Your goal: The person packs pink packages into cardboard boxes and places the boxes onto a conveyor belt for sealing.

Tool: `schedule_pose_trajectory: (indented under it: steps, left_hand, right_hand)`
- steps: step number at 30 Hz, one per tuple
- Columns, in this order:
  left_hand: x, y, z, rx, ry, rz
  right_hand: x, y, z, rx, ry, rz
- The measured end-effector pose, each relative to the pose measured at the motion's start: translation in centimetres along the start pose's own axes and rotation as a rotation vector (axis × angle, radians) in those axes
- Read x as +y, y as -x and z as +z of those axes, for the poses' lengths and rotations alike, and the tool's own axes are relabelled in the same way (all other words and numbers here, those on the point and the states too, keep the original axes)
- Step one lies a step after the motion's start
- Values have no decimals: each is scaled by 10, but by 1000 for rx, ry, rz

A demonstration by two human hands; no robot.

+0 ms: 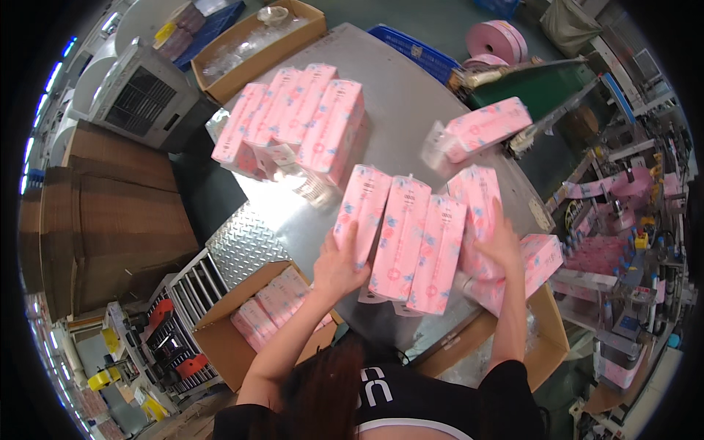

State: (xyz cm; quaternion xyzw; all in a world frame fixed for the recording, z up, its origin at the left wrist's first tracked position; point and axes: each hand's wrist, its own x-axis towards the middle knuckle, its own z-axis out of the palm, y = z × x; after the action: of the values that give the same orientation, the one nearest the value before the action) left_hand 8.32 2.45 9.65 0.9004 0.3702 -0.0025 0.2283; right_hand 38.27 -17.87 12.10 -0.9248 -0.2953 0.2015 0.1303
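Four pink, flower-printed tissue packs stand in a row before me on a metal table. My left hand (340, 268) grips the lower part of the leftmost pack (364, 206), thumb on its face. Two middle packs (400, 236) (438, 253) lean side by side between my hands. At the right end, my right hand (501, 242) holds another pack (476, 192) by its side, slightly apart from the middle pair. Beneath my right forearm lies a further pack (542, 261), partly hidden by the arm.
More packs (330, 124) stand grouped on the metal table (393, 69), loose clear film around them. One pack (489, 127) lies near a green conveyor belt (536, 82). A carton of packs (220, 352) sits beside rollers (198, 291) at left. Another carton (553, 330) is at right.
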Motion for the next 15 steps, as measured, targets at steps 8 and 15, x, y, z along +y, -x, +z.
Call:
schedule_pose_trajectory:
  steps: [8,15]
  left_hand:
    - [0,0,-4,-14,288,-28]
    - [-59,-61,27,-238,1192,-295]
  right_hand:
    - [83,88,19,600,251,365]
    - [71,58,-2,458,172,316]
